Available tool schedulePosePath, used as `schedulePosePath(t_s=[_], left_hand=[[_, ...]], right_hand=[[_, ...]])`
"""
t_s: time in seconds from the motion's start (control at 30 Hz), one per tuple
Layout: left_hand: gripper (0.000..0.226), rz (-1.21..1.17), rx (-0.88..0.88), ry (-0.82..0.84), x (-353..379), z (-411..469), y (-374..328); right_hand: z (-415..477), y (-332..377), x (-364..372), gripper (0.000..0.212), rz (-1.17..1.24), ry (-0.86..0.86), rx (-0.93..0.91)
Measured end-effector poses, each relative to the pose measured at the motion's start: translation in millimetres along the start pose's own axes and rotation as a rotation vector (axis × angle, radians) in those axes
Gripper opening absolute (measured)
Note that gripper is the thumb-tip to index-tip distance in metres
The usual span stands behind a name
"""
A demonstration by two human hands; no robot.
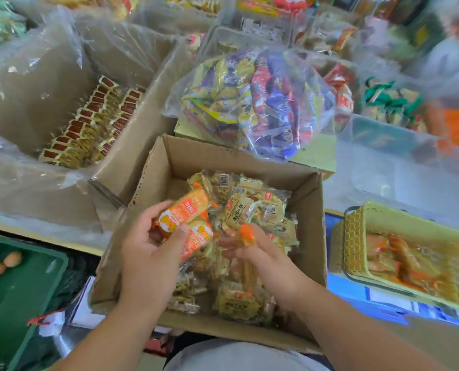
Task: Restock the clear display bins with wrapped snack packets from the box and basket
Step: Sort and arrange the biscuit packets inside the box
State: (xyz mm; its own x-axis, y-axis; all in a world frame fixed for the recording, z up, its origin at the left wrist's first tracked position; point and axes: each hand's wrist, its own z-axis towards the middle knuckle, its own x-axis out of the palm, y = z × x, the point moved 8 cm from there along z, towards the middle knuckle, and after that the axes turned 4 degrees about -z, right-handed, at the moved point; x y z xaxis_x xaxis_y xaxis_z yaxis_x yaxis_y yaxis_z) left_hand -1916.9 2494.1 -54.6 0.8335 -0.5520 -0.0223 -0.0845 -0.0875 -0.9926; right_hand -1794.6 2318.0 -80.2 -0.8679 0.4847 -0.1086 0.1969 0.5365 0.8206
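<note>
An open cardboard box [307,199] in front of me holds many yellow and clear wrapped snack packets [245,210]. My left hand [148,253] is over the box's left side, shut on two orange wrapped packets [185,212]. My right hand [263,259] reaches into the middle of the box, blurred, its fingers pinching another orange-tipped packet [246,235]. A yellow woven basket [357,236] with orange packets stands to the right of the box. Clear display bins [378,145] sit beyond it, blurred.
A large plastic-lined carton [132,145] with rows of red-and-gold packets stands at the left. A clear bag of mixed yellow, red and blue packets [252,103] rests behind the box. A green crate [24,285] with eggs sits at the lower left.
</note>
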Motion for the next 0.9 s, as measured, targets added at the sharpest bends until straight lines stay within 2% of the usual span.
schedulePosePath(t_s=[0.1,0.2,0.33,0.47,0.67,0.73,0.8,0.83,0.9], left_hand=[[0.045,-0.072,-0.029,0.126,64.7,-20.0,-7.0],[0.049,-0.076,-0.047,0.304,133.0,-51.4,-13.4],[0.036,-0.035,-0.106,0.508,221.6,-103.8,-6.7],[0.039,0.099,-0.093,0.595,295.4,-146.2,6.4],[0.046,0.316,0.04,0.74,393.6,-182.3,13.8],[0.044,0.38,0.122,0.795,422.1,-186.8,11.0],[0.049,0.526,0.194,0.84,443.0,-185.4,16.6],[0.06,0.653,0.237,0.828,448.1,-180.1,23.2],[0.077,0.995,0.339,0.73,446.9,-164.2,38.6]], right_hand=[[-24.2,-12.1,-32.8,0.042,0.572,-0.089,0.027],[-50.3,-26.0,-71.3,0.04,0.747,-0.118,-0.019],[-86.0,-58.9,-131.6,0.036,0.738,-0.154,-0.053],[-115.8,-106.0,-199.4,0.051,0.732,-0.231,-0.008],[-150.1,-150.6,-289.3,0.028,0.737,-0.266,-0.027],[-155.6,-156.4,-317.1,0.03,0.738,-0.288,-0.062],[-155.8,-165.4,-345.4,0.038,0.704,-0.339,-0.073],[-155.7,-169.1,-359.5,0.037,0.676,-0.376,-0.072],[-154.9,-176.0,-389.6,0.031,0.558,-0.481,-0.067]])
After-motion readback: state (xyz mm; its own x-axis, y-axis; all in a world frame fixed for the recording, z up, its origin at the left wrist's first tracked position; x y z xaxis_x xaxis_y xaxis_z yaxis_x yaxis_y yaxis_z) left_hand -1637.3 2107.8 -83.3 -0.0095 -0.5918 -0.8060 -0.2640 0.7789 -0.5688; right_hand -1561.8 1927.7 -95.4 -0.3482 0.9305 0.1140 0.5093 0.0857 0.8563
